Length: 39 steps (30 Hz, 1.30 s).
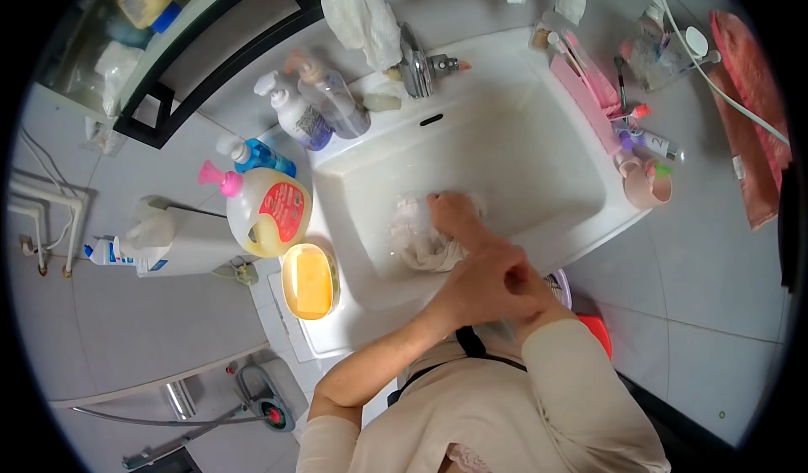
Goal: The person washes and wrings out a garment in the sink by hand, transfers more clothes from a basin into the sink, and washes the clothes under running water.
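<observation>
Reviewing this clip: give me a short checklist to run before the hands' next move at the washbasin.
1. Off-white cloth inside the washbasin: ok, lies bunched there.
2. Right hand at the cloth: ok.
3. Right hand's grip on the cloth: cannot tell.
4. Left hand away from the right forearm: not ok, lies across it.
5. Soap bar in its yellow dish: ok.
6. Faucet fully shut: cannot tell.

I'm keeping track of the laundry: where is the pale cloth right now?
In the head view, the pale cloth lies in the left, near part of the sink, partly hidden by the right hand.
</observation>
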{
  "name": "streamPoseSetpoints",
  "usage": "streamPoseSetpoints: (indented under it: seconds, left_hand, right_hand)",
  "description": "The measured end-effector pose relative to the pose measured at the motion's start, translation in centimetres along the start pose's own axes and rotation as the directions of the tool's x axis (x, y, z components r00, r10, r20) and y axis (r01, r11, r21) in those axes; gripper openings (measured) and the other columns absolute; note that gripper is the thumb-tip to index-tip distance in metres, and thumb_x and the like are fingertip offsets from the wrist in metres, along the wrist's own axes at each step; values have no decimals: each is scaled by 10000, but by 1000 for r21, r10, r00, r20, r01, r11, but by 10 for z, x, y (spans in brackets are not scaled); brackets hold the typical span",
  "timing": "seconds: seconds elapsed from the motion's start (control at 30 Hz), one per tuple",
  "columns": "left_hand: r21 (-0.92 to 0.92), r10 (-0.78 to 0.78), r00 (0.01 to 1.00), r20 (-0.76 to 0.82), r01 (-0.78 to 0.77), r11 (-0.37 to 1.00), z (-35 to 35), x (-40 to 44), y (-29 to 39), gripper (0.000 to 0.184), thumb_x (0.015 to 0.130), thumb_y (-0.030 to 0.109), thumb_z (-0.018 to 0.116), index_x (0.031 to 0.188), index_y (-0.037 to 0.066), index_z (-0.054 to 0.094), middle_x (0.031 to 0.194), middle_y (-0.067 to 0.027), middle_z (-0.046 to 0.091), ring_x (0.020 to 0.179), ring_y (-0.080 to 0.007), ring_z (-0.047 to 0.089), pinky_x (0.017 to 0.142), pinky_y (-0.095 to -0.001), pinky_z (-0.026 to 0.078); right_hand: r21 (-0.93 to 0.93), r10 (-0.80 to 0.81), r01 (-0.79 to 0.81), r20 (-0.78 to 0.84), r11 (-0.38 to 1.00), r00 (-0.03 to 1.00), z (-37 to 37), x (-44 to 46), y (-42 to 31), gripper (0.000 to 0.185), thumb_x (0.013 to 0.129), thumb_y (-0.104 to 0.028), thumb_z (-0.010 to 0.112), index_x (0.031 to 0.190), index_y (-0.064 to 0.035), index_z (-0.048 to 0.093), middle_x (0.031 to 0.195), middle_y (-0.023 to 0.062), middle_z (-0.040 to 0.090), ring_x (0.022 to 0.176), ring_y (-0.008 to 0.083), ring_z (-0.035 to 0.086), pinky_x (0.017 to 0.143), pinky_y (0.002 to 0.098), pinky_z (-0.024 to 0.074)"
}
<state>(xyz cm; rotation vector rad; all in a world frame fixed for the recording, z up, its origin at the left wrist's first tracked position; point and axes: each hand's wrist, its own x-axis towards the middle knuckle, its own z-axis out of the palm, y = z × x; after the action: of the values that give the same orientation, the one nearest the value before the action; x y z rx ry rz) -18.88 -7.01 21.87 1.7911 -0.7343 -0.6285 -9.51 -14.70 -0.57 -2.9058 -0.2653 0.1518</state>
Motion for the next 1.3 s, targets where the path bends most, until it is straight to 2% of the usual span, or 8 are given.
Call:
streamPoseSetpoints:
  seconds: [0.27, 0.37, 0.53, 0.7, 0.87, 1.0, 1.13, 1.3]
  left_hand:
    - [-42, -206, 972, 115, 212, 976, -3, 9, -13, 282, 584, 254, 649, 715, 25, 551, 728, -110, 562, 780, -267, 543, 683, -358, 444]
    - [127, 190, 982, 2, -189, 974, 11, 7, -3, 262, 605, 251, 630, 715, 26, 556, 746, -111, 575, 765, -264, 554, 677, -363, 451]
    - [289, 147, 979, -138, -102, 952, 6, 9, -39, 279, 637, 232, 684, 819, 38, 598, 857, -94, 597, 836, -227, 555, 732, -335, 449]
    - [27, -367, 820, -439, 420, 907, -36, -23, -161, 322, 743, 250, 678, 970, 43, 581, 861, -11, 572, 845, -116, 545, 692, -258, 444]
    - [-748, -713, 689, -128, 406, 526, -24, -39, -170, 449, 827, 383, 614, 1129, 62, 529, 993, -46, 570, 865, -143, 553, 757, -356, 481]
    - [-852, -795, 576, -191, 304, 425, -18, -31, -137, 604, 838, 412, 614, 1278, 56, 404, 1176, -93, 495, 1019, -178, 524, 895, -365, 437]
    - [-72, 105, 717, -689, -212, 975, -21, -20, -87, 767, 762, 232, 711, 1352, 51, 256, 1307, -122, 418, 1185, -282, 443, 1007, -364, 349]
    - [-371, -74, 836, -543, -160, 915, -35, 9, -62, 688, 713, 142, 723, 1282, 8, 360, 1162, -128, 534, 1052, -257, 546, 920, -362, 439]
  right_hand:
    - [40, -4, 6, -33, 999, 999, -3, -2, 1, 164, 793, -103, 470, 902, -53, 581, 802, 163, 647, 744, 317, 646, 638, 423, 524]
    - [40, -10, 11, -16, 999, 1000, -8, -3, 1, 174, 790, -100, 472, 917, -46, 578, 808, 174, 644, 763, 329, 641, 665, 426, 521]
    - [212, 191, -187, 1, 959, 982, -7, -6, 9, 175, 776, -109, 503, 923, -45, 572, 830, 164, 644, 761, 334, 633, 682, 429, 504]
    - [788, 370, -105, -164, 607, 914, -5, -12, 42, 301, 710, -123, 593, 998, -42, 565, 840, 134, 622, 777, 259, 607, 689, 344, 482]
    - [926, 227, 170, -255, 338, 940, -129, -14, -2, 334, 705, 23, 551, 1026, -52, 605, 795, -6, 548, 750, 46, 493, 680, 198, 417]
    - [900, 12, 356, -371, 253, 929, -202, -25, -38, 336, 709, 39, 549, 1032, -38, 604, 803, -9, 540, 763, 58, 500, 694, 203, 419]
    - [897, -83, 422, -414, 133, 906, -246, -33, -50, 324, 718, 38, 548, 1031, -27, 598, 810, -10, 535, 801, 67, 508, 719, 199, 414]
    - [920, 44, 389, -391, 50, 919, -239, -25, -58, 375, 724, 7, 584, 1097, -22, 562, 914, 12, 539, 851, 79, 518, 761, 225, 427]
